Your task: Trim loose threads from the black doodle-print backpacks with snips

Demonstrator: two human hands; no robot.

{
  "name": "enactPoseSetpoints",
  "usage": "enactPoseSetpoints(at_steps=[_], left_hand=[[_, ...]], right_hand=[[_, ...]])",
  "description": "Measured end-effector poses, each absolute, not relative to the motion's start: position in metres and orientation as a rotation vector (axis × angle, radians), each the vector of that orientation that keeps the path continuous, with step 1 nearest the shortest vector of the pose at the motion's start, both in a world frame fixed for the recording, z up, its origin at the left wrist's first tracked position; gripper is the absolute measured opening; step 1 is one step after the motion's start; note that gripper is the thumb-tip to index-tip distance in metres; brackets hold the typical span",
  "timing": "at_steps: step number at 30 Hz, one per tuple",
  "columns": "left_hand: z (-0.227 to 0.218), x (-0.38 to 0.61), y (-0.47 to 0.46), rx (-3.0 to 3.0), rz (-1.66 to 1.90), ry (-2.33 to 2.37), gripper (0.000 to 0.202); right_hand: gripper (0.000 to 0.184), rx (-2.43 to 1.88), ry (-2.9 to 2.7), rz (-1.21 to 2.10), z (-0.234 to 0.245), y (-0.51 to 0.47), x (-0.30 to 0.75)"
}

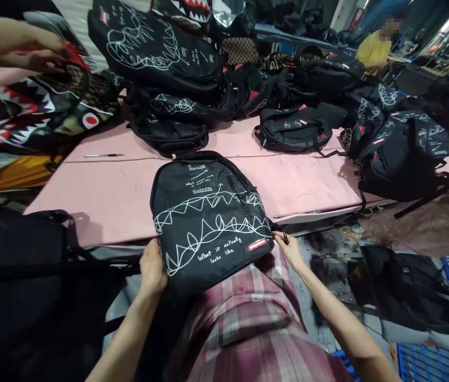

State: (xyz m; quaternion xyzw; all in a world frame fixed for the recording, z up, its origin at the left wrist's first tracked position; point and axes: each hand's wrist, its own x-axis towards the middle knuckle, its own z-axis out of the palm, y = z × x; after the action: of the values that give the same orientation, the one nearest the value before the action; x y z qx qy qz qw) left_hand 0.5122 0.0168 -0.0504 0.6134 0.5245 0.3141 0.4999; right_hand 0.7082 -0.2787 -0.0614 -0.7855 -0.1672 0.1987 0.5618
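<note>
Black backpack (212,212) is laid front up across the near edge of the tabletop (108,201), its top on the pink surface and its bottom overhanging toward the plaid garment (248,323). Its lower left side is grasped by the left hand (153,268). Its lower right corner is pinched by the right hand (288,249); a small dark item (285,238) is seen at those fingers, too small to identify. Grip on both sides: closed on the backpack.

Progress, as judged: backpack looks fully assembled. White lettering and scribble lines are printed, red label (257,244) is attached, zipper is fitted along the top. No open seam can be made out on the front; back and underside are hidden, so what is left there cannot be told. Not yet placed with the other bags: patterned black bag (156,48) is piled at the far edge, black bag (293,130) lies right of centre, bag stack (403,154) sits at the right end. Slim metal tool (104,155) lies untouched near the left edge. Camouflage bag (49,114) is handled by a co-worker's hand (45,50) beyond the far left corner.
</note>
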Motion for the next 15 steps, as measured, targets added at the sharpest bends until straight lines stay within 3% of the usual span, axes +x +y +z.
enactPoseSetpoints(at_steps=[2,5,10,15], left_hand=[[-0.035,0.512,0.008,1.719,0.924,1.267,0.033],[-0.009,0.520,-0.022,2.251,1.003,0.798,0.023],[0.019,0.565,-0.081,2.524,0.628,-0.010,0.013],[0.027,0.612,-0.113,2.668,0.308,-0.294,0.016]], right_hand=[[0.038,-1.988,-0.400,0.422,-0.052,-0.283,0.707],[0.046,-2.199,-0.407,0.377,-0.040,-0.290,0.701],[0.040,-2.230,-0.347,0.309,-0.031,-0.305,0.684],[0.031,-2.169,-0.387,0.237,-0.023,-0.316,0.674]])
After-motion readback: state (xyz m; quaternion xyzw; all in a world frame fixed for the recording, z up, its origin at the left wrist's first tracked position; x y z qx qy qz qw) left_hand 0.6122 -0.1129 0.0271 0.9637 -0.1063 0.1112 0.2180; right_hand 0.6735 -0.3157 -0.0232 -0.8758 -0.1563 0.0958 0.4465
